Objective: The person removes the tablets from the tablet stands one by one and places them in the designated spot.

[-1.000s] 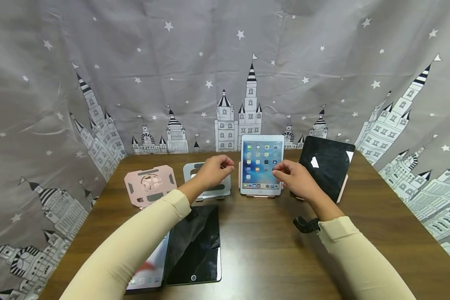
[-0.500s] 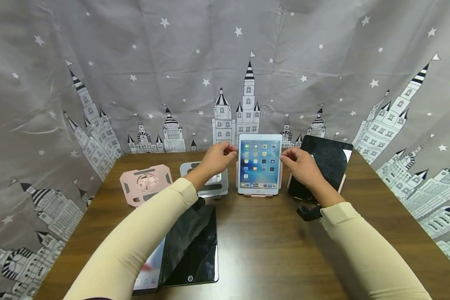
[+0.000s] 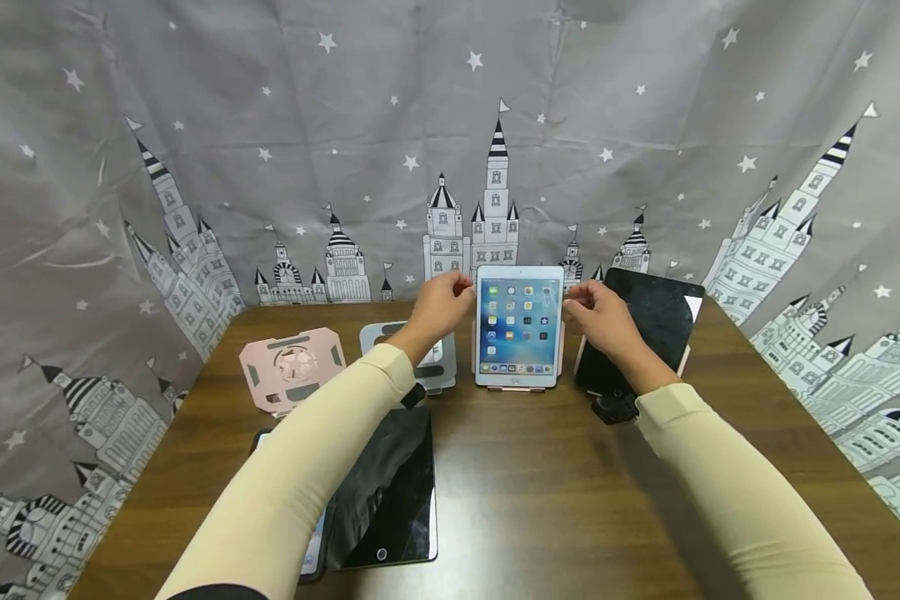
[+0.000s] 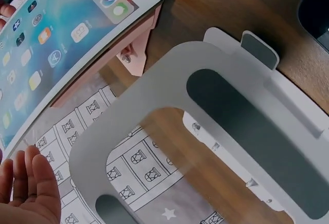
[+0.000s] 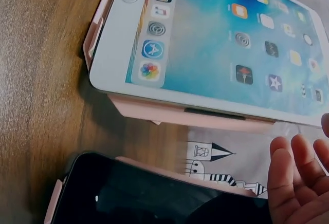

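Observation:
A white tablet (image 3: 519,325) with its home screen lit leans upright on a pink stand (image 5: 164,113) near the back of the table. My left hand (image 3: 441,304) is right at the tablet's upper left edge, its fingers relaxed. On the opposite side, my right hand (image 3: 606,317) is by the upper right edge with loosely bent fingers. In the left wrist view the fingers (image 4: 36,178) appear beside the tablet's edge, not wrapped around it. The right wrist view has the fingers (image 5: 282,178) next to the tablet's border, between it and a dark tablet (image 5: 154,198).
The dark tablet leans on another pink stand at right. Left of the white tablet stand a grey stand (image 3: 438,367) and a pink stand (image 3: 292,367). A black tablet (image 3: 393,508) lies flat in front, beside another device (image 3: 313,558) partly under my left sleeve. A patterned curtain (image 3: 345,167) hangs behind.
Both hands have moved up along the white tablet's sides. The right hand has moved off its screen to beside its right edge. The tablet stays on its stand.

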A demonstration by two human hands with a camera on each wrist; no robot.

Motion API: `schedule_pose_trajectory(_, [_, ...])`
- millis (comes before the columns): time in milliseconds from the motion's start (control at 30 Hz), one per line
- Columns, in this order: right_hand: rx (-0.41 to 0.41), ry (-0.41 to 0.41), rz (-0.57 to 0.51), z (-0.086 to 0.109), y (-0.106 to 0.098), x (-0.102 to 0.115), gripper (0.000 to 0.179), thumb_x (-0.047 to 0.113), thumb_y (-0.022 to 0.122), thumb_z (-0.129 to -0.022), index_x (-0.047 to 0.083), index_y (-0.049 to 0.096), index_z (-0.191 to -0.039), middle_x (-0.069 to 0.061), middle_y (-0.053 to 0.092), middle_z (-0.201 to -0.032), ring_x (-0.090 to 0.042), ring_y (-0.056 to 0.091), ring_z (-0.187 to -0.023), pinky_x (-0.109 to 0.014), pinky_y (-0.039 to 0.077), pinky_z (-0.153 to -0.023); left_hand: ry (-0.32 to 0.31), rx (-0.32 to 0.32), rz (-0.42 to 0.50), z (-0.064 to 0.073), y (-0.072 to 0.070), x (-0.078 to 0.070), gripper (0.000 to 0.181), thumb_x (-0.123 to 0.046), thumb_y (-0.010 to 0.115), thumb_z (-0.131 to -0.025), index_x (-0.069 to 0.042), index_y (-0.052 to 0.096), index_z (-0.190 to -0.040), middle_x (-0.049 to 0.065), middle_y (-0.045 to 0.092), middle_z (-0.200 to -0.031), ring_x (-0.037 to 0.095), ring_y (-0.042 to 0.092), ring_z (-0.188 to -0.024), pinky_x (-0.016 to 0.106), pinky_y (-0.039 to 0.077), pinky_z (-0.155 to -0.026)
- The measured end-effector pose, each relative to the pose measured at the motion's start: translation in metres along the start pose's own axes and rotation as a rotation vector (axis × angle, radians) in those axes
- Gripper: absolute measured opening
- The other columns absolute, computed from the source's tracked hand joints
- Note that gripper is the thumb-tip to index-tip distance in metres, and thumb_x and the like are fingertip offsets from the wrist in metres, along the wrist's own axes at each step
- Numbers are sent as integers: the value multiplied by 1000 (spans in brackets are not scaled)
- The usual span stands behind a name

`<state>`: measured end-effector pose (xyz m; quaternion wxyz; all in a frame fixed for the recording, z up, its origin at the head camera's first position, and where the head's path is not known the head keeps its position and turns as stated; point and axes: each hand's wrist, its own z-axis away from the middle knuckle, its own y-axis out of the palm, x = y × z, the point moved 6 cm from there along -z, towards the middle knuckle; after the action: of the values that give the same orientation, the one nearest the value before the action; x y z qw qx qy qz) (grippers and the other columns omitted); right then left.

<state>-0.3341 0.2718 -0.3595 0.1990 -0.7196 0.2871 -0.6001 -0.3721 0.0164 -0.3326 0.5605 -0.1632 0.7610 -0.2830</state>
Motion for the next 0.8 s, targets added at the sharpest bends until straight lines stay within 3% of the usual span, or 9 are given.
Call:
schedule_pose_trajectory(167, [25,18,-30,-5,3,-2,30,19,54,-101,0,54,-124,-16,61,-108,-30,66,-98,-30,50,-71,-20,-32,-3,-2,1,2,21,-14,57,-99,-1,67,-113,10,65,-99,22,57,-89,32,49,-80])
schedule_pose_trajectory(400, [23,7,-54,-9,7,-2,31,19,54,-102,-1,54,-125,-17,60,-107,-32,66,-98,-24,50,-68,-69,-59,22,-5,5,5,25,-13,57,-98,0,66,-118,11,66,-103,23,59,-93,33,50,-82])
schedule_pose_trajectory(800, [16,3,-68,-10,10,-5,26,17,54,-102,-2,55,-120,-15,58,-101,-30,61,-90,-25,48,-64,-92,-35,28,-6,18,0,21,-13,58,-98,1,64,-114,10,63,-99,21,57,-88,32,50,-79])
